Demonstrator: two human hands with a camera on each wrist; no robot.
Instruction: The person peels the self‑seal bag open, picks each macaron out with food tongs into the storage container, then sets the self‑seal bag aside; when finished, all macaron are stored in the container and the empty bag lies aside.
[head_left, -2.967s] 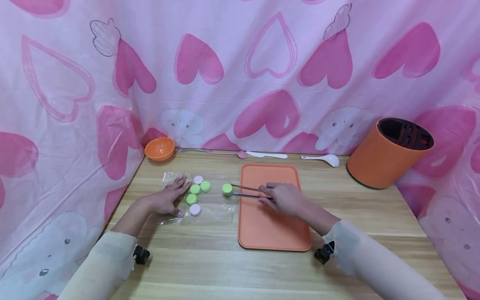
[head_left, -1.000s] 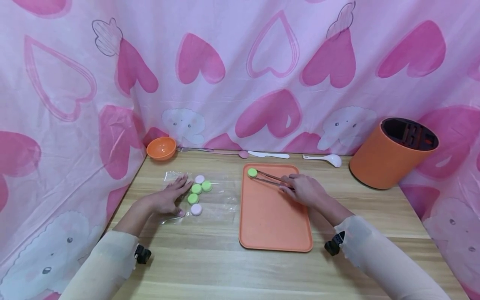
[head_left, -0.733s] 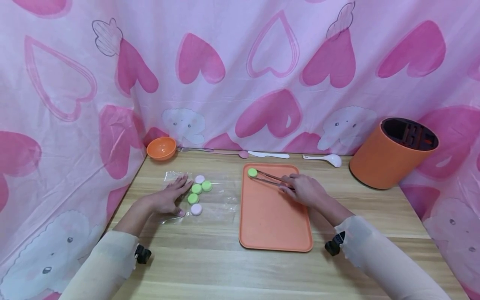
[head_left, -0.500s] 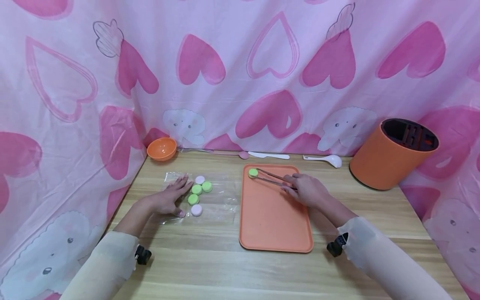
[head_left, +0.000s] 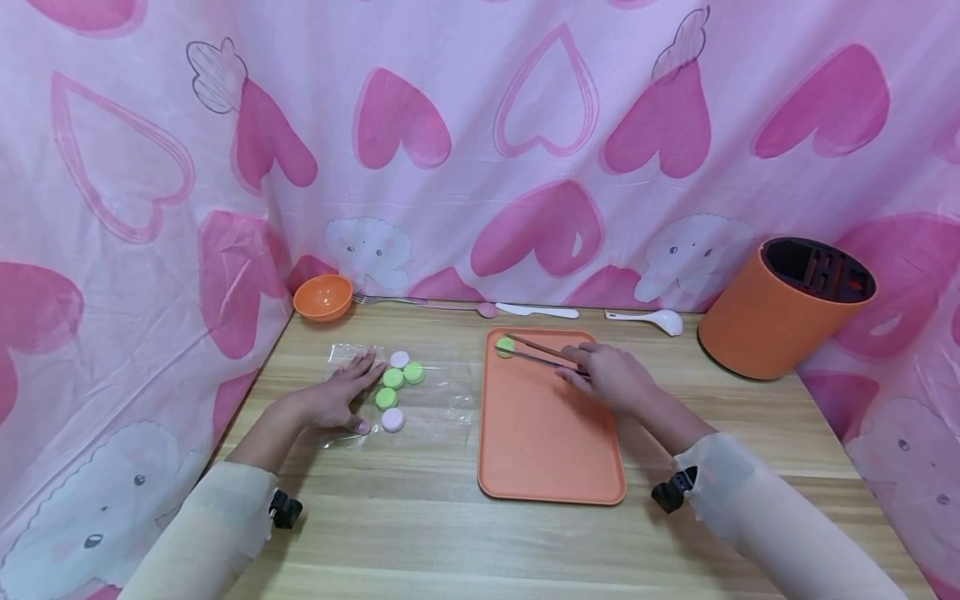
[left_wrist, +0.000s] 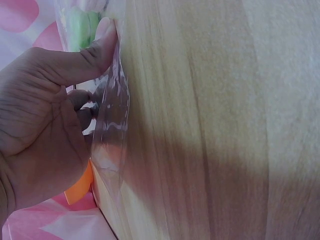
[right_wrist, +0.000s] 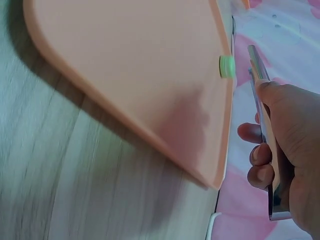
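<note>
My right hand [head_left: 611,379] grips metal tongs [right_wrist: 280,185], whose parted tips overlap a green macaron [head_left: 504,347] in the head view. From the right wrist, that macaron [right_wrist: 227,66] shows on the tray, with the tongs' tips apart from it. It sits in the far left corner of the orange tray [head_left: 551,450]. To the left, my left hand [head_left: 336,398] rests with spread fingers on a clear plastic film [head_left: 442,417]. Beside its fingertips are three green macarons [head_left: 392,378] and two pale lilac ones [head_left: 392,419].
Along the back edge stand an orange bowl [head_left: 323,297], a fork [head_left: 386,299], a pink spoon [head_left: 486,309], a white knife [head_left: 540,312] and a white ladle [head_left: 660,321]. An orange cylindrical holder [head_left: 780,312] leans into view at the back right. Heart-patterned curtains surround the table.
The tongs carried a green macaron rightward from over the film to the tray's far left corner. Their tips have since parted and come off it. The left hand has stayed put.
</note>
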